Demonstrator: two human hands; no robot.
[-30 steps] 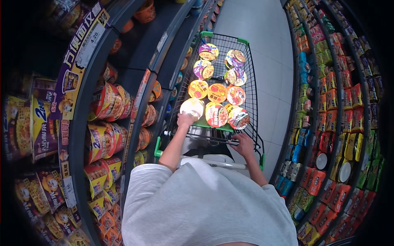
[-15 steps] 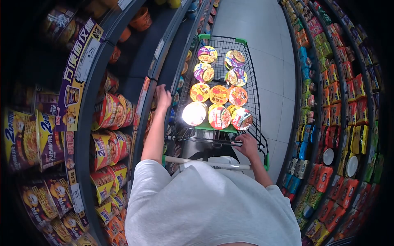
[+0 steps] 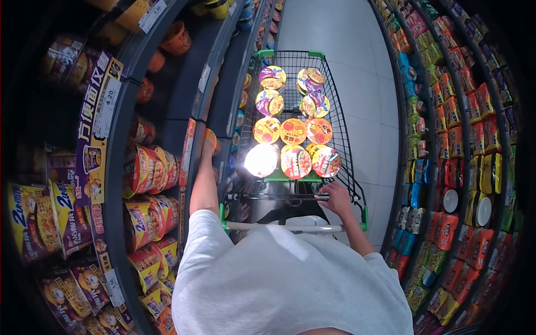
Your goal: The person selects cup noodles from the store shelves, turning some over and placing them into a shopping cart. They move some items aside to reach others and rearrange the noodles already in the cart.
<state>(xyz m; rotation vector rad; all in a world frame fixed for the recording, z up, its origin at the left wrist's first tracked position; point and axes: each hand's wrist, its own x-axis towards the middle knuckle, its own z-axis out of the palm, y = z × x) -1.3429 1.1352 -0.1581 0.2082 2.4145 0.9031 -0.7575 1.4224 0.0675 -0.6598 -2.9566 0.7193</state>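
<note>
A shopper's left hand (image 3: 207, 148) reaches to the shelf (image 3: 188, 152) at 9 o'clock and touches an orange bowl (image 3: 211, 134) at the shelf's edge; whether the fingers have closed on it cannot be told. The right hand (image 3: 335, 196), at 4 o'clock, is wrapped around the rear rail of the cart (image 3: 344, 139), well apart from the left. Noodle bowls (image 3: 294, 131) sit in rows in the cart at 12 o'clock (the near-left one glares white).

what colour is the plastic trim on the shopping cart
Green, along the front rim and handle ends of the cart; the head view shows it best.
</note>
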